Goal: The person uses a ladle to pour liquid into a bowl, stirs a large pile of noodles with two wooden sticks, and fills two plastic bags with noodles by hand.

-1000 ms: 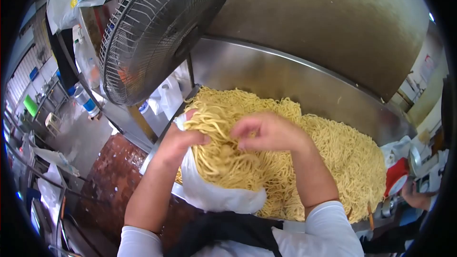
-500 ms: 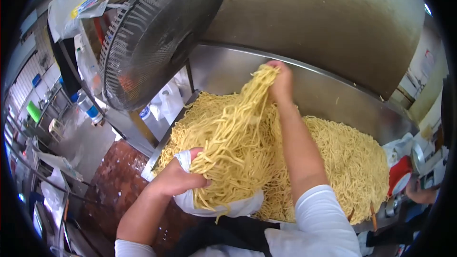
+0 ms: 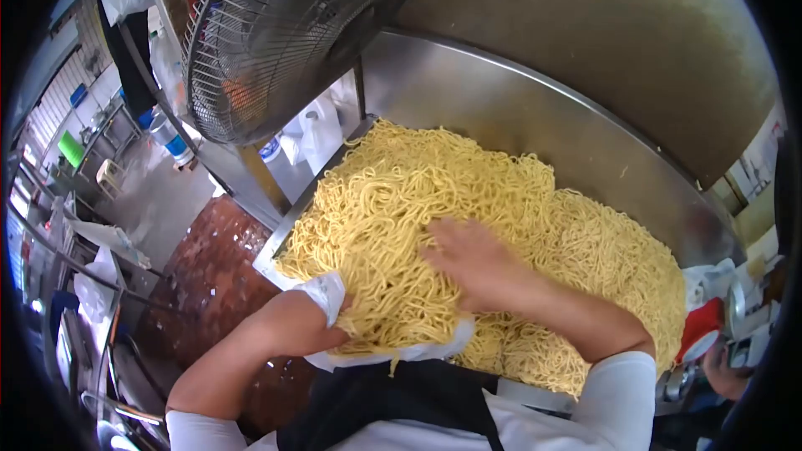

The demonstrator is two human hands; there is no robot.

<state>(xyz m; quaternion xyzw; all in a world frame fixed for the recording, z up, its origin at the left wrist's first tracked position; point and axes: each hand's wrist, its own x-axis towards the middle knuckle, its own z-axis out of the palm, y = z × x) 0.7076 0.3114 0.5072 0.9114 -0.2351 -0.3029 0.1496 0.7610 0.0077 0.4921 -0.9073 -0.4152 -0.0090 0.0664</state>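
Observation:
Yellow noodles (image 3: 601,259) lie in a large heap across a metal tray with a raised steel back wall. At the near left edge, my left hand (image 3: 313,321) grips the side of a white plastic bag (image 3: 430,351), which is open and full of noodles. Its thumb rests over the noodles, with the bag's rim folded against the hand. My right hand (image 3: 472,263) lies on the noodles at the bag's right side, fingers spread and pointing left. Its fingertips touch the strands.
A large black fan (image 3: 284,42) stands over the tray's left end. White jugs (image 3: 319,134) are behind it. Past the tray's right end are a red container (image 3: 700,330) and another person's hand (image 3: 725,367). Reddish floor (image 3: 200,284) shows at the left.
My right hand has come down from the steel back wall onto the noodles by the bag and let go of the lifted strands. The view has shifted slightly.

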